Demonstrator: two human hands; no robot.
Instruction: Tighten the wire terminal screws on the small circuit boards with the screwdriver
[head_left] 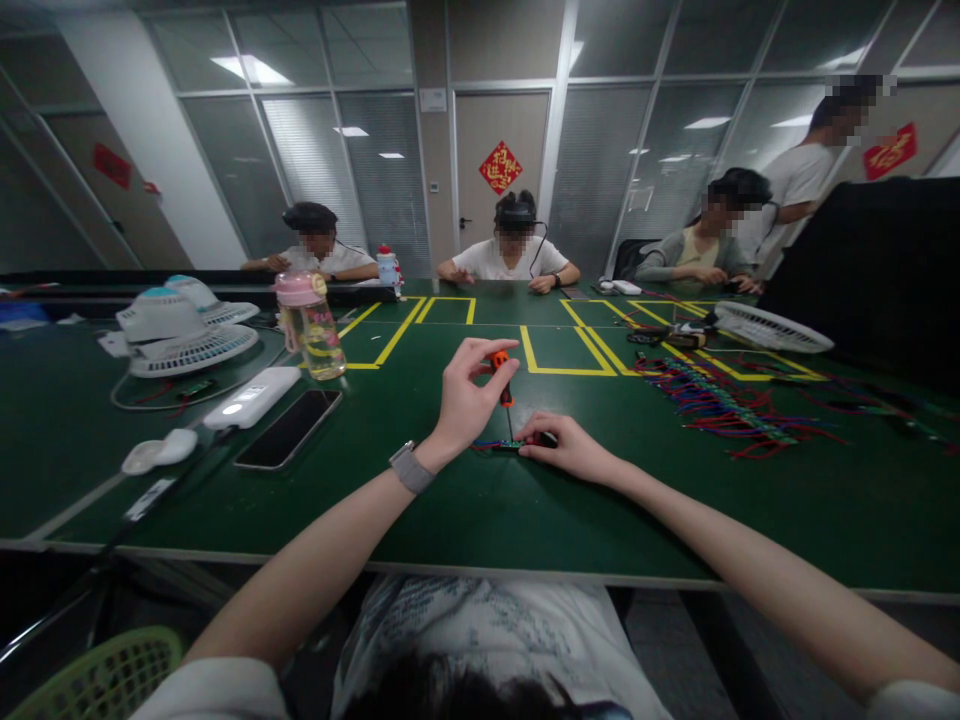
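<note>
My left hand (470,392) is closed around the handle of an orange and black screwdriver (507,392), thumb and index finger near its top. The screwdriver stands almost upright, its thin shaft reaching down to a small green circuit board (510,445) on the table. Whether the tip touches a screw is too small to tell. My right hand (564,446) rests on the table with its fingertips pinched at the board's right end. Red and blue wires come out of the board's left side.
Many wired circuit boards (720,400) lie in a row on the right of the green table (420,520). To the left are a phone (289,430), a white power bank (251,397), a drink bottle (319,335) and white fans (187,335). Several people sit or stand beyond.
</note>
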